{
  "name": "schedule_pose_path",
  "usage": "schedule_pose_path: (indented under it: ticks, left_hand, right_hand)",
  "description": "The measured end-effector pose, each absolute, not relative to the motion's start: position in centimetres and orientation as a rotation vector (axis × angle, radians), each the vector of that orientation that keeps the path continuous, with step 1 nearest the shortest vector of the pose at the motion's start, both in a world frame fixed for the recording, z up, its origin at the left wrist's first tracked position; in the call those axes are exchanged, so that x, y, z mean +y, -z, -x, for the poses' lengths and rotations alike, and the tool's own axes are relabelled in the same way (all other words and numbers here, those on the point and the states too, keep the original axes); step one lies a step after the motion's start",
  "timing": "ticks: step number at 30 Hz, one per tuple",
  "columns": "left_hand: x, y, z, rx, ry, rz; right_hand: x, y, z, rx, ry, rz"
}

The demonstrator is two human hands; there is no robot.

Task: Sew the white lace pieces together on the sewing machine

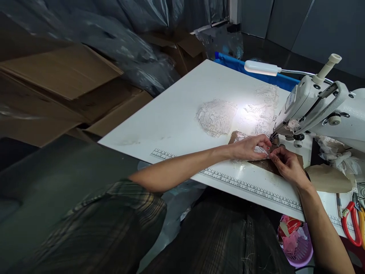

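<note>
A white sewing machine [302,102] stands at the right of the white table. Just in front of its needle, my left hand [252,147] is closed on a small piece of white lace [260,150]. The fingertips of my right hand [288,165] pinch the near edge of that same piece, close to the left fingers. Under both hands lies a brown sheet [266,166] on the machine bed. Behind them, white lace pieces [264,108] are spread under the lamp light, and a heap of lace [216,117] lies farther left.
A lamp [262,68] on a bendable neck hangs over the table [171,114]. Red-handled pliers [352,222] lie at the right front. Below the edge is a purple basket [299,251] of scraps. Cardboard boxes [57,72] and plastic sheeting [128,45] fill the left side.
</note>
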State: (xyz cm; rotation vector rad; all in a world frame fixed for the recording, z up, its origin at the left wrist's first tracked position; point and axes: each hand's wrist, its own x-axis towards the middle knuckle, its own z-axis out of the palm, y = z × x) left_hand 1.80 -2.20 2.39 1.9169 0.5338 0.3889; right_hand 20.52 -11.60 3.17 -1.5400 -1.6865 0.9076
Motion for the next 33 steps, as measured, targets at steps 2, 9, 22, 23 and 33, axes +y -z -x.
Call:
schedule_pose_path:
  ticks: [2,9,22,23,33]
  left_hand:
    - [-2.3,-2.4,-1.8,0.519,-0.405,-1.942]
    - [-2.7,-2.9,-1.6,0.536,-0.325,-1.898]
    - [-2.5,-3.2,-1.6,0.549,-0.321,-1.808]
    - [-2.5,-3.2,-1.6,0.548,-0.321,-1.807]
    - [-2.2,-2.8,-1.6,0.522,-0.326,-1.873]
  right_hand:
    - [-11.8,-2.7,-20.0,-1.779,-0.712,1.555]
    - [-11.6,-0.8,-20.3,-1.723,-0.068,1.867]
    - [-11.8,-3.1,-21.7,-1.763,-0.838,1.520]
    - [-11.8,-3.1,-21.7,-1.778,-0.832,1.509]
    - [-11.7,-3.0,-21.6,-1.389,-1.182,1.540]
